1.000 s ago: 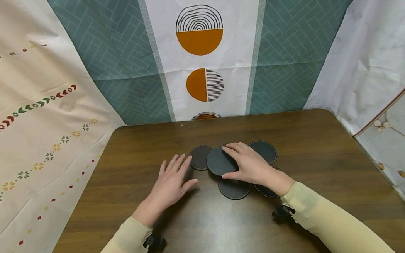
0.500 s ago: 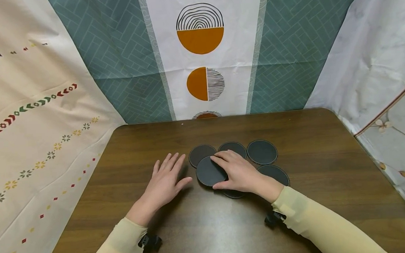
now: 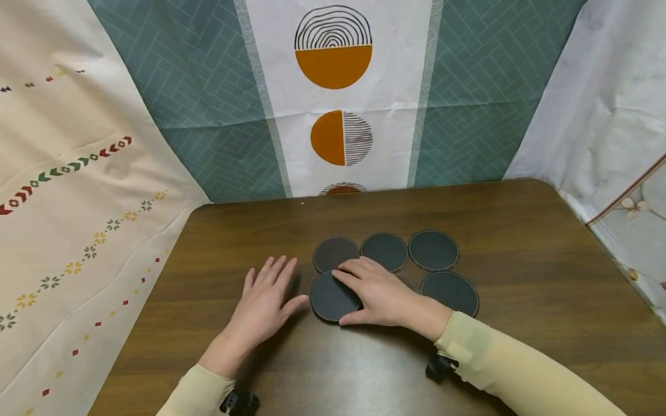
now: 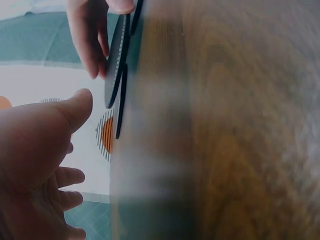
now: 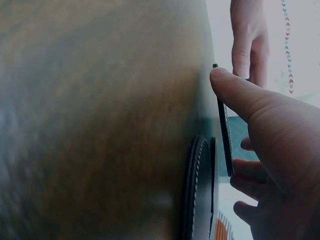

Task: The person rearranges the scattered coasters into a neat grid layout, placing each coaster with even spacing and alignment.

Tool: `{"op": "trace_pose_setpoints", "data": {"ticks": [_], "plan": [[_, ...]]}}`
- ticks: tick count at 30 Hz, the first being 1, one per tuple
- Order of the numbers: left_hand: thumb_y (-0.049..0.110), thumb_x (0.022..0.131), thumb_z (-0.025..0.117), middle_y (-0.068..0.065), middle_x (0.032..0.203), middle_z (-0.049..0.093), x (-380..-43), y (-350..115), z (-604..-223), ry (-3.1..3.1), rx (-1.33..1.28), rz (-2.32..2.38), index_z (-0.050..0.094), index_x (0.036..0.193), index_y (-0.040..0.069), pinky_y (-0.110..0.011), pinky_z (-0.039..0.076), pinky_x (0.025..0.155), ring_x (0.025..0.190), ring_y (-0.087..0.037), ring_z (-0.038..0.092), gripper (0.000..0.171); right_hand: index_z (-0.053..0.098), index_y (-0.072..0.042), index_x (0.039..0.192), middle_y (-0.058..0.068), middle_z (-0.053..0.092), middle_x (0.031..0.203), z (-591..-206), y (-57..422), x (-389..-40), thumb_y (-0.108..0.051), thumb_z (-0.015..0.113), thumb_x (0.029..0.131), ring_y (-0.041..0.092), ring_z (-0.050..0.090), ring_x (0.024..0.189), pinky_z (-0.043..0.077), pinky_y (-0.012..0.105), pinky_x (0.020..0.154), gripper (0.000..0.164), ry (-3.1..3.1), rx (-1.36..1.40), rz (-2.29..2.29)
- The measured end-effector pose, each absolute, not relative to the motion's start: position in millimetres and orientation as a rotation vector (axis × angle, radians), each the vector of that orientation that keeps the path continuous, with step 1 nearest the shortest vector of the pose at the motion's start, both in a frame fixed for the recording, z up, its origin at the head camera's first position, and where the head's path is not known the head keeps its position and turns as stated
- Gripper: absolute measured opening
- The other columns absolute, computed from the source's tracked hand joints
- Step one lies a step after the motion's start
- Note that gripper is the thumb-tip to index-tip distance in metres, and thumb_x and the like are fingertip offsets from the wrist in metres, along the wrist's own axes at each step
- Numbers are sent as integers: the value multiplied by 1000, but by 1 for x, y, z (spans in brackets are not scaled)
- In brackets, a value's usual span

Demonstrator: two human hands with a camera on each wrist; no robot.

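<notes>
My right hand [image 3: 372, 291] pinches a round black coaster [image 3: 328, 297] with a stitched rim, thumb on the near edge and fingers on the far edge. In the right wrist view that coaster [image 5: 225, 132] is seen nearly edge-on, slightly off the table. To its left my left hand [image 3: 261, 308] is spread, fingers straight, touching no coaster. Behind lie a left coaster [image 3: 334, 254], a middle coaster [image 3: 384, 250] and a right coaster [image 3: 433, 250] in a row. Nearer on the right is another coaster [image 3: 449, 292]; one more is mostly hidden under my right hand.
The dark wooden table [image 3: 332, 380] has rounded back corners. A green and white patterned cloth [image 3: 220, 145] hangs behind it. A cream cloth [image 3: 53, 219] is on the left, and a pale cloth [image 3: 607, 108] on the right.
My right hand has carried its coaster left and nearer, uncovering the back middle coaster and the near right one. My left hand has drifted slightly left and nearer, still spread.
</notes>
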State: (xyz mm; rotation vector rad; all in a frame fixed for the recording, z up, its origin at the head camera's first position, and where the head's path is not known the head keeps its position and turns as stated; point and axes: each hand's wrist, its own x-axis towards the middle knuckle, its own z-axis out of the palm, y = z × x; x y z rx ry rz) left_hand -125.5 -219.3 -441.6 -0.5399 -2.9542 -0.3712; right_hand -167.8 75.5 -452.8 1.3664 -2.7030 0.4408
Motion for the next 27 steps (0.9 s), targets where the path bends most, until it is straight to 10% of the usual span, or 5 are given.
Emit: {"op": "trace_pose_setpoints", "data": {"ticks": [27], "plan": [[50,103,78,-22,172,42,-128,-211,-443,-2958,-583,-364,42,171,9,-80,25,122,161,-49,33,87,60,-7,159,15,49,166,-459,75,-161,-66,75,99,32,43,157,25,56,132,86,-2779,1426,373]]}}
